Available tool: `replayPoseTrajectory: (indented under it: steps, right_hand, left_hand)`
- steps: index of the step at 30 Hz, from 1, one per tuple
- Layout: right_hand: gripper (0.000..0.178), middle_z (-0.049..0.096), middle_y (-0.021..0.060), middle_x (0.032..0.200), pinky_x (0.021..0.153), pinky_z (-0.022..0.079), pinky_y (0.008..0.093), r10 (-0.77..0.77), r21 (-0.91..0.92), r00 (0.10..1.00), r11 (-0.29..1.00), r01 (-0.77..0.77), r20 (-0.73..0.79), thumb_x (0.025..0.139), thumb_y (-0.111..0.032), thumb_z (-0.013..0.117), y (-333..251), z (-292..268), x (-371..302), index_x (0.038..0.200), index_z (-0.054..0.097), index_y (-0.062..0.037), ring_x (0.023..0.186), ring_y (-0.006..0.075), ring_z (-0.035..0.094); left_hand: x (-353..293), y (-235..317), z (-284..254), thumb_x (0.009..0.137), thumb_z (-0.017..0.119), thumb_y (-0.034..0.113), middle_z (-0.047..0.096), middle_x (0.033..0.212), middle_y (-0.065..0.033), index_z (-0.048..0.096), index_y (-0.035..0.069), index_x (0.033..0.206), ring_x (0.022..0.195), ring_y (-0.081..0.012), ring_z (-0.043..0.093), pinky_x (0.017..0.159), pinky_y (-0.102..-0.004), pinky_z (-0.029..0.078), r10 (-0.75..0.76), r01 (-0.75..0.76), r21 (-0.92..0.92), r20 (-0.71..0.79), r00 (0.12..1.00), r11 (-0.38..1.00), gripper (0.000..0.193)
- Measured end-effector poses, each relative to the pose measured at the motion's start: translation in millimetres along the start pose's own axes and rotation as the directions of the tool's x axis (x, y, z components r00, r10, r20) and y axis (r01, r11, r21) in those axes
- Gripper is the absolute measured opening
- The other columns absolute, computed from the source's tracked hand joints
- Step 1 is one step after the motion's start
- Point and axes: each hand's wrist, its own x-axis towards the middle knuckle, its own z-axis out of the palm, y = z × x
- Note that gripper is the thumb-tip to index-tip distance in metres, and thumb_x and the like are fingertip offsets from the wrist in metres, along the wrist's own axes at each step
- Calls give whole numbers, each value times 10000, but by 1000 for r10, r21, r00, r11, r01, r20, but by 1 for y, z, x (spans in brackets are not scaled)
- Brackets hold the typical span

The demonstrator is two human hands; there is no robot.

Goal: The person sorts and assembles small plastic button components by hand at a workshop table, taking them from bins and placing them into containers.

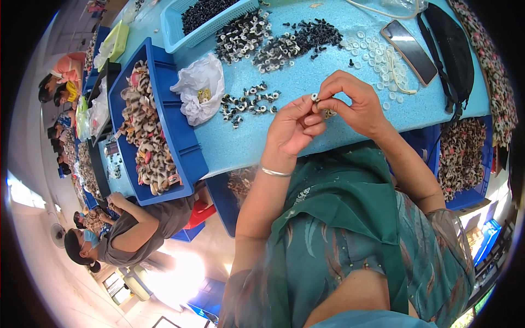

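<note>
Above the near edge of the blue table, my two hands meet fingertip to fingertip. A small black peg with a white ring (315,97) shows between them. My left hand (292,126), palm partly turned up, pinches it from the left with its fingers curled. From the right, my right hand (353,101) closes thumb and forefinger on the same piece. Something small and tan (329,113) peeks out below the right fingers; its kind is hidden. Left of my hands lies a scatter of black pegs with white rings (249,104). Clear plastic washers (374,54) are spread to the right.
Farther back are heaped black pegs (314,35) and a light-blue basket (175,30). A blue crate (183,117) of spotted plush pieces (147,131) stands left, beside a white plastic bag (188,82). A phone (410,52) and black pouch (451,52) lie right. A co-worker (136,229) sits left.
</note>
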Motion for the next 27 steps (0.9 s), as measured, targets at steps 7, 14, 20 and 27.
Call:
replayPoseTrajectory:
  steps: [7,14,20,27]
  right_hand:
    - [122,647,65,887,703,511,294,-40,-26,997,999,42,60,793,-15,733,-6,2,-3,876,647,-38,819,203,638]
    - [124,620,67,854,661,503,306,-7,-92,997,996,14,72,783,-25,740,-2,6,-5,872,658,-47,786,219,622]
    - [68,605,80,833,650,499,320,-56,-104,998,993,59,32,811,-53,730,7,17,4,842,673,-30,759,233,613]
    - [195,568,91,857,660,493,350,31,-528,999,849,-40,-27,882,-90,677,53,2,38,1066,635,-43,750,255,599]
  left_hand:
    - [-15,-15,-1,970,594,145,585,833,-40,601,31,941,641,-101,413,512,-227,310,-20,22,-51,32,999,998,118]
    - [-19,-27,9,942,670,113,678,855,-79,631,11,946,701,-149,620,572,-274,478,465,-367,467,-110,879,804,109]
    - [-12,-11,-6,943,667,93,693,860,-92,638,-3,921,682,-139,616,565,-263,479,465,-377,418,-130,876,826,102]
    - [-9,17,-21,888,673,47,623,805,-107,618,15,881,704,-226,625,598,-328,496,731,-107,877,453,511,-468,65]
